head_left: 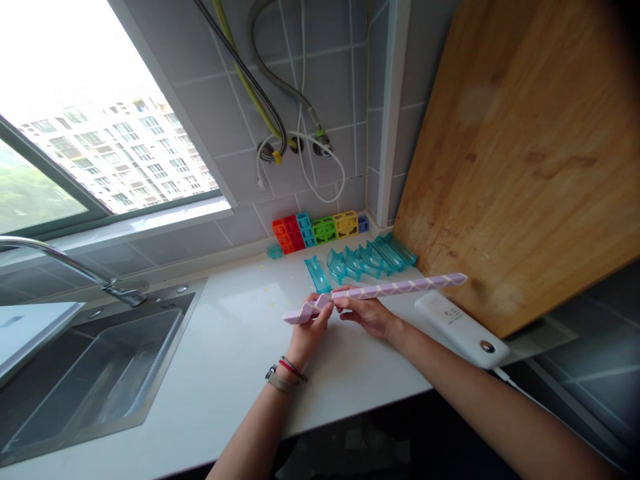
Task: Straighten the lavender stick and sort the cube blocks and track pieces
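A long lilac snake puzzle (pixel 400 287) with whitish slanting seams is held above the white counter. Its right part runs straight, while the left end is twisted into a bent, zigzag shape. My left hand (pixel 309 330) is closed around that twisted end, the thumb pressing on it from the near side. Close beside it, my right hand (pixel 371 316) pinches the puzzle near the start of the straight part. Some fingertips are hidden behind it. Just beyond my hands lies a clear teal track piece (pixel 316 273); several curved teal pieces (pixel 363 260) lie to its right.
Colourful plastic blocks (pixel 325 230) stand in a row against the wall. A white power bank (pixel 460 328) with a cable lies at the right, by a leaning wooden board (pixel 520 147). A sink (pixel 173 340) and tap (pixel 125 293) are at the left.
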Demonstrator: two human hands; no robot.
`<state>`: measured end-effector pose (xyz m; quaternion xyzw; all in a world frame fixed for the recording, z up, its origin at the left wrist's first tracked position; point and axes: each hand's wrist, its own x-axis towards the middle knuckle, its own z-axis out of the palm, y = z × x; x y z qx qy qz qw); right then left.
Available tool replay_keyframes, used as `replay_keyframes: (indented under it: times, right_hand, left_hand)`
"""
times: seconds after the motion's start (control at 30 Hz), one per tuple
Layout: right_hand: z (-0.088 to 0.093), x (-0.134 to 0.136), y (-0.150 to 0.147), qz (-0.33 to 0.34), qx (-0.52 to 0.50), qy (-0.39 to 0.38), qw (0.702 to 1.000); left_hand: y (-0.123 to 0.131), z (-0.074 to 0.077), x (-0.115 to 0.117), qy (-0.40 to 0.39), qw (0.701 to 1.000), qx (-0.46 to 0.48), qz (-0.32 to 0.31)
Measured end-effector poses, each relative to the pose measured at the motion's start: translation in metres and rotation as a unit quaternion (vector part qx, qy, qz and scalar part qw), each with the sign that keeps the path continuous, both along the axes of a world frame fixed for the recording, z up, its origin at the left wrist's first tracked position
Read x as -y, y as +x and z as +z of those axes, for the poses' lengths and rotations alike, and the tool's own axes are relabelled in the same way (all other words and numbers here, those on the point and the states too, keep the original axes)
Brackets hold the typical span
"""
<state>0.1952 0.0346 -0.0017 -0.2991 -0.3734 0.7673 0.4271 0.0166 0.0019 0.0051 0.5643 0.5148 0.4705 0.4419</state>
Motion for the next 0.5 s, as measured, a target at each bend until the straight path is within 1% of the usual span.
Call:
replay_keyframes:
  times: [0.1,0.23,0.5]
  right_hand:
    - [-0.0018,-0.0009,0.0,-0.003,-0.013,-0.002,1.0]
    - [0.0001,-0.0012,-0.0003,-0.018,-0.01,-0.001,1.0]
    - [0.0065,0.0005,-0.0006,-0.036,-0.014,0.009,0.999]
  left_hand:
    - [0.0008,0.0018,-0.0015,-0.046,0.996,0.066,-0.026]
    - [0.0009,0.0041,-0.0024,-0.082,0.988,0.127,-0.037]
    - [-0.0021,0.0019,-0.0037,-0.098,0.98,0.164,-0.05]
